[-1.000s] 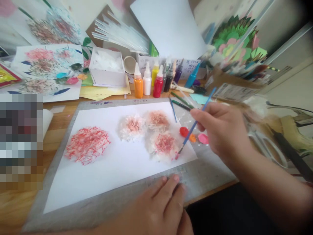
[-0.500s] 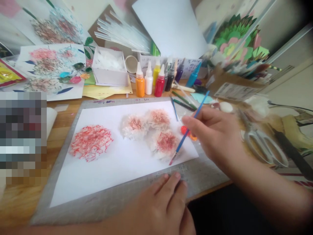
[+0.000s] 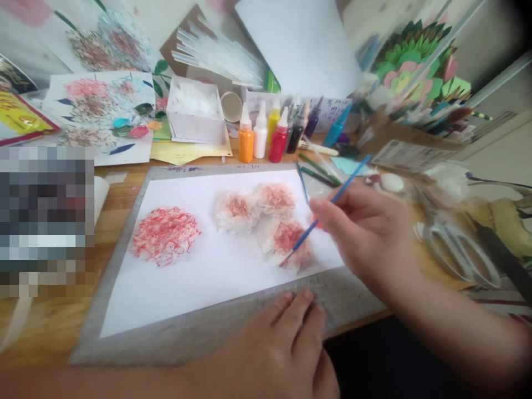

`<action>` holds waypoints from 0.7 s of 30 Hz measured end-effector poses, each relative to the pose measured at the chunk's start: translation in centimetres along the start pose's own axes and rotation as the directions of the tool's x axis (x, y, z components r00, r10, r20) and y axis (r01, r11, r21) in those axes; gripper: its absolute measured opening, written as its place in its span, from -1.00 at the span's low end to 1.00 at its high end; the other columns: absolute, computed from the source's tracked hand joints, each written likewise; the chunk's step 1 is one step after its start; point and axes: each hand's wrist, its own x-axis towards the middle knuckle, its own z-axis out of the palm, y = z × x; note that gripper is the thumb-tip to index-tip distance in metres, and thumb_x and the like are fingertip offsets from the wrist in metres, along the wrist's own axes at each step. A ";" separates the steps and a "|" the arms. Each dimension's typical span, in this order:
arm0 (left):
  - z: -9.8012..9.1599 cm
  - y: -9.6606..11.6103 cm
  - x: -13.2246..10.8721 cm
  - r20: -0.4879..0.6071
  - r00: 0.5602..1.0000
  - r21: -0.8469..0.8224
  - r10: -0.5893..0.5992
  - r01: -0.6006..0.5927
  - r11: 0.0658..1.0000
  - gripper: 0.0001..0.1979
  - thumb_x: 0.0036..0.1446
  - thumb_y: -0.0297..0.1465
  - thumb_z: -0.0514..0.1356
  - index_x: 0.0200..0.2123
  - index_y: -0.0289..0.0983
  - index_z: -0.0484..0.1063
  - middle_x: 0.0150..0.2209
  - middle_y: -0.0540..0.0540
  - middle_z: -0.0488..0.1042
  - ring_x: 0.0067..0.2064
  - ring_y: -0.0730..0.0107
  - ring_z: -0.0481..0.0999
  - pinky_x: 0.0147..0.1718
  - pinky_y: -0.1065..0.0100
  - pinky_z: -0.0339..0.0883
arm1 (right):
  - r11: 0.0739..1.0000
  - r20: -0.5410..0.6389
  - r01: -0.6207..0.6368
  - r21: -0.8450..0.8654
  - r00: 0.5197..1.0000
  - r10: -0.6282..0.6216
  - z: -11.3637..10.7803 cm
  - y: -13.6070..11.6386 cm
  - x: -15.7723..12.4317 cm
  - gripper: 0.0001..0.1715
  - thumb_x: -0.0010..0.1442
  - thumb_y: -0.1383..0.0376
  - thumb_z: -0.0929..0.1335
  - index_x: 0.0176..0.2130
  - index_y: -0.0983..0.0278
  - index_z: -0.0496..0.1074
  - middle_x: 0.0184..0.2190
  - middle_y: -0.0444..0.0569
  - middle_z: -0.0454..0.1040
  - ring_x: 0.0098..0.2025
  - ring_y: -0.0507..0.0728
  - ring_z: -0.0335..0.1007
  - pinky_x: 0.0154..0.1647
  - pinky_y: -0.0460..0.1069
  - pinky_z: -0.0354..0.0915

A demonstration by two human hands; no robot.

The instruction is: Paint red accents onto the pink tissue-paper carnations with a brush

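My right hand (image 3: 366,227) grips a blue paintbrush (image 3: 326,210) between thumb and fingers, its tip down at the lower left edge of a ruffled white flower with a red centre (image 3: 288,244). Two more white flowers with reddish centres (image 3: 239,209) lie behind it on the white paper (image 3: 166,293). At the paper's left is a larger flower with red-edged petals (image 3: 165,235). My left hand (image 3: 286,338) lies flat, fingers stretched out, on the grey cutting mat (image 3: 137,349) just below the paper's near edge. Red paint shows partly behind my right hand.
Paint bottles (image 3: 277,138) stand in a group behind the mat, beside a white box (image 3: 195,119). Silver scissors (image 3: 459,249) lie at the right, near a cardboard box of brushes (image 3: 405,152). Finished flower pictures (image 3: 100,116) stand at the back left.
The brush tip has moved from beside the nearest flower's lower edge onto its petals, more to the left over the flower. My left hand stays on the mat. The view has shifted slightly.
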 end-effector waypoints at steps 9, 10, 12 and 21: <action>-0.2 0.0 0.0 0.022 1.000 -0.031 -0.012 0.012 0.999 -0.83 0.16 -0.51 0.06 -0.31 -0.33 0.46 -0.16 -0.23 0.54 -0.08 0.06 0.52 -0.16 0.18 0.47 | 0.998 -0.081 -0.062 0.032 0.995 0.065 -0.2 0.7 0.1 -0.67 0.06 0.27 0.39 -0.65 0.25 0.30 -0.72 -0.21 0.20 -0.63 -0.03 0.07 -0.62 -0.06 -0.02; -0.2 0.1 0.0 0.032 0.999 -0.027 -0.014 0.014 1.000 -0.83 0.16 -0.51 0.06 -0.30 -0.34 0.46 -0.16 -0.24 0.54 -0.07 0.06 0.51 -0.15 0.18 0.46 | 0.998 -0.063 -0.066 0.013 0.996 0.067 -0.2 0.7 0.2 -0.69 0.05 0.28 0.39 -0.65 0.26 0.31 -0.72 -0.21 0.20 -0.63 -0.03 0.07 -0.63 -0.06 -0.01; -0.2 0.1 -0.1 0.050 0.999 -0.013 -0.011 0.011 1.000 -0.83 0.16 -0.51 0.06 -0.29 -0.36 0.46 -0.15 -0.26 0.53 -0.06 0.04 0.50 -0.13 0.18 0.46 | 0.998 -0.060 -0.056 -0.018 0.997 0.055 -0.3 0.7 0.3 -0.70 0.05 0.28 0.38 -0.64 0.26 0.32 -0.72 -0.21 0.20 -0.63 -0.02 0.07 -0.62 -0.05 0.00; -0.3 0.0 0.1 0.034 0.999 0.016 0.023 -0.023 1.000 -0.91 0.10 -0.48 0.12 -0.31 -0.31 0.41 -0.17 -0.24 0.54 -0.10 0.04 0.53 -0.18 0.18 0.48 | 0.998 -0.131 -0.056 0.002 0.990 0.056 -0.4 0.7 0.6 -0.66 0.07 0.26 0.39 -0.66 0.24 0.30 -0.74 -0.22 0.22 -0.66 -0.03 0.08 -0.65 -0.06 -0.01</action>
